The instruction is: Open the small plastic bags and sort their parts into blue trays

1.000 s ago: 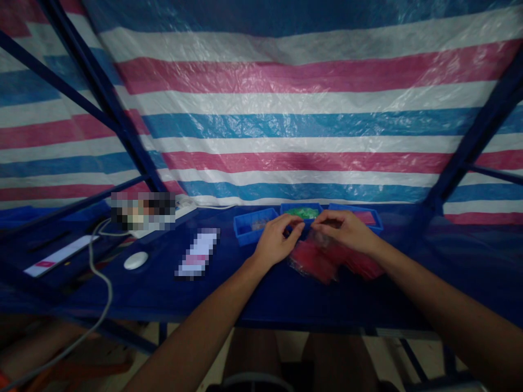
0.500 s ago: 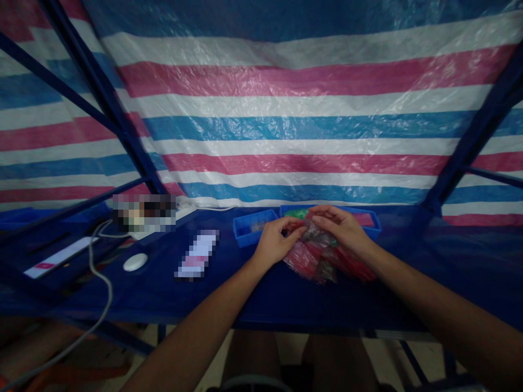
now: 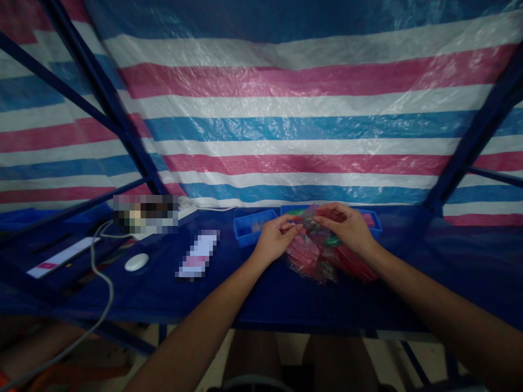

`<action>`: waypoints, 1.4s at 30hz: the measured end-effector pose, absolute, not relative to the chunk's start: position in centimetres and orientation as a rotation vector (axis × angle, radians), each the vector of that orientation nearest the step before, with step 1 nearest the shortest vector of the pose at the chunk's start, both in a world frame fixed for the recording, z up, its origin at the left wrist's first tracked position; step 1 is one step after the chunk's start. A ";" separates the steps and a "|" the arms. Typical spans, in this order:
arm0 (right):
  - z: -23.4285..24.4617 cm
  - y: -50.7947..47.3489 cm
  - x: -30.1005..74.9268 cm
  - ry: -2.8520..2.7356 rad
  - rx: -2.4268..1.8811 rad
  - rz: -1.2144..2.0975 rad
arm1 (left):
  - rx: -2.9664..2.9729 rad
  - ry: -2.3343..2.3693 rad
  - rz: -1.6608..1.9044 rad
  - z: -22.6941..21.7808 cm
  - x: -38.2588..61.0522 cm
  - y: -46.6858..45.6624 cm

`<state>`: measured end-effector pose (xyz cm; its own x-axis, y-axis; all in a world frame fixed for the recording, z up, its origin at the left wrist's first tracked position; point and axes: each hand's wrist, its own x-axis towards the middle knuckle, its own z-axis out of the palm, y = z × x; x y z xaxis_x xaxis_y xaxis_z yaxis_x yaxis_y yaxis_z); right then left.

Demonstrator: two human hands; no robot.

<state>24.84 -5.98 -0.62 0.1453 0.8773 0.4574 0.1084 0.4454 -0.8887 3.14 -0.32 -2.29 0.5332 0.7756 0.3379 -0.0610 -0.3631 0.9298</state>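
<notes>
Both hands are together over a pile of red and clear plastic bags on the blue table. My left hand is closed in a pinch at the edge of a small clear plastic bag. From the other side my right hand pinches the same bag between thumb and fingers. What lies inside that bag is too blurred to make out. Something green shows just under my right hand. Behind the hands stands a long blue bin, partly hidden, with green and red pieces in it.
A smaller blue bin with small clear pieces stands left of my hands. Farther left lie a blurred-out phone, a white oval object, a white cable and a power strip. Blue frame posts rise at both sides before a striped sheet.
My right hand has shifted slightly right, and more of the clear bag shows between the hands. The green thing under my right hand is more visible. The bag pile stays in place.
</notes>
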 end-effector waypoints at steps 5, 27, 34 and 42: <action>-0.3 -6.8 24.5 -1.639 -0.928 0.608 | 1.620 0.601 1.028 -1.7 2.8 -0.1; -1.3 -6.0 24.8 -1.501 -1.052 0.650 | 1.610 0.481 1.044 -2.0 3.3 -0.1; -0.9 -5.7 24.7 -1.325 -0.981 0.800 | 1.485 0.500 1.107 -2.2 3.4 0.4; -0.6 -5.7 25.5 -1.332 -0.974 0.732 | 1.574 0.520 1.106 -2.0 3.3 0.6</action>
